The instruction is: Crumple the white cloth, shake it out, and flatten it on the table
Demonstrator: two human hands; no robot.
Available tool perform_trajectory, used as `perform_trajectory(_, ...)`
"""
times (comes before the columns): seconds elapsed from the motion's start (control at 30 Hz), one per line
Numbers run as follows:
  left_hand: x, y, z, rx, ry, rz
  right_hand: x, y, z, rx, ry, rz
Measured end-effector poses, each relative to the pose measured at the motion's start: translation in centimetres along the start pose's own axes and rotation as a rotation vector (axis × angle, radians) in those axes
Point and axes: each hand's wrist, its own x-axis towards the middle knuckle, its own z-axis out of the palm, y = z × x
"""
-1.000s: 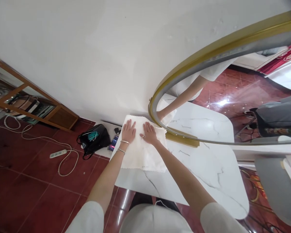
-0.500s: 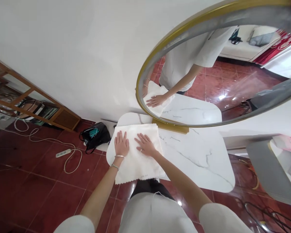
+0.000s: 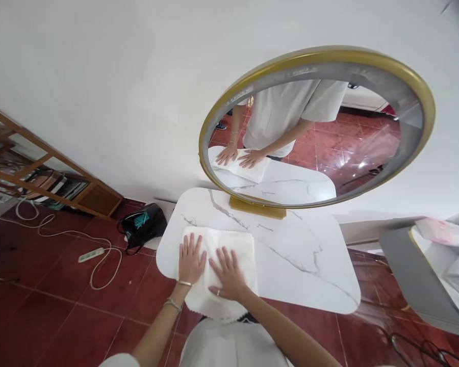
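Pressing down flat, the left hand (image 3: 190, 262) and right hand (image 3: 228, 275) lie side by side, palms down, on a white cloth (image 3: 202, 302), fingers fanned and pinching nothing. The cloth is on the left part of the marbled white worktop (image 3: 290, 250), its near edge reaching over the front towards the person's lap. Spreading the fingers probably shares the pressure across the fabric and keeps it flat; having both hands on it likely stops one side from slipping or bunching.

Beyond the cloth, a round mirror (image 3: 317, 148) stands on a gold foot (image 3: 257, 208) near the back of the worktop, close to the wall, perhaps so that the front is left for working and someone seated can see themselves. Its glass reflects both hands on the cloth. A black bag (image 3: 142, 228) sits just beyond the worktop's left end, likely within easy reach. On the red tiled floor, a power strip (image 3: 91, 255) lies with its cord looped loosely, apparently allowing some slack.

No brand or label can be read; the pale marks on the mirror's rim are too blurred to tell lettering from glare.
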Motion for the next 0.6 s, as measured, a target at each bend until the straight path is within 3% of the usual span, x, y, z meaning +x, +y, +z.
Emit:
perform_trajectory(0.17,2.2,-5.2,-1.0,0.036,0.024,-0.099,6.2,-2.4,-0.8,0.04,-0.002,-0.021)
perform_trajectory(0.3,2.0,-6.5,-1.4,0.08,0.083,-0.196,8.5,-3.8,-0.2,0.06,0.022,-0.047)
perform_trajectory(0.43,1.7,-3.2,-0.7,0.079,0.114,-0.224,5.9,-2.0,0.9,0.064,0.107,-0.037)
perform_trajectory(0.6,2.1,5.9,1.9,-0.059,0.006,-0.033,-2.5,3.3,0.4,-0.035,0.244,0.153)
